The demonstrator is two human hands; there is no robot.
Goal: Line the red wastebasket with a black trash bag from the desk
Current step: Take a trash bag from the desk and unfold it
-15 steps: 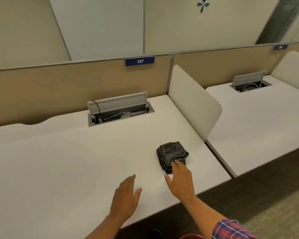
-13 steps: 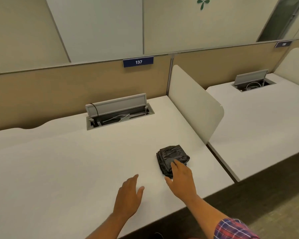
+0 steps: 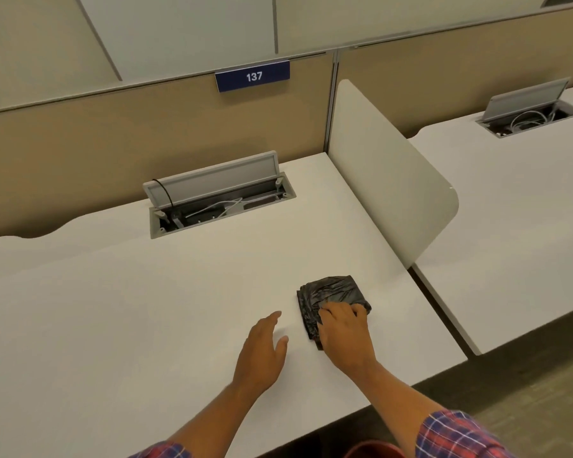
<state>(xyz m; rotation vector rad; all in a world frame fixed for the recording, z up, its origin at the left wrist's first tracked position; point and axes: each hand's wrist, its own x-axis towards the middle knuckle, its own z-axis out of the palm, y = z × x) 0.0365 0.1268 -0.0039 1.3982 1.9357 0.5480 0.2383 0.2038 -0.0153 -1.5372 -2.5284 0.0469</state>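
A folded black trash bag (image 3: 329, 290) lies on the white desk (image 3: 146, 309), near its right front corner. My right hand (image 3: 344, 332) rests on the bag's near half, fingers curled onto the plastic. The bag lies flat on the desk under the hand. My left hand (image 3: 262, 348) hovers flat over the desk just left of the bag, fingers apart, holding nothing. A sliver of the red wastebasket (image 3: 374, 449) shows at the bottom edge, below the desk front.
An open cable hatch (image 3: 219, 200) with wires sits at the back of the desk. A white divider panel (image 3: 387, 173) stands on the right, with a second desk (image 3: 510, 226) beyond it. A tan partition carries a sign reading 137 (image 3: 252, 76).
My right hand has slid forward onto the bag and curled its fingers over it. My left hand has moved a little closer to the bag. The view has tilted down.
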